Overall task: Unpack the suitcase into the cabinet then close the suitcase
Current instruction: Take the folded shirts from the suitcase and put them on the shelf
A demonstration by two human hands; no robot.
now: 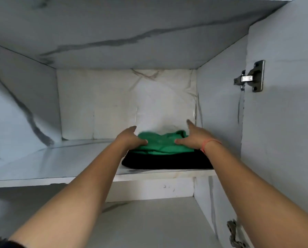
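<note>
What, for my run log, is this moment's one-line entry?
left hand touches green folded garment; right hand too; black folded garment beneath; white marbled cabinet shelf

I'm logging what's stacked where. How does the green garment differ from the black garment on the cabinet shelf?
The green garment lies on top; the black garment lies under it, on the shelf. The green garment looks rumpled, the black garment flatter and wider, showing past it in front. The left hand and right hand touch the green garment, not plainly the black garment. Both are cloth in one pile.
</note>
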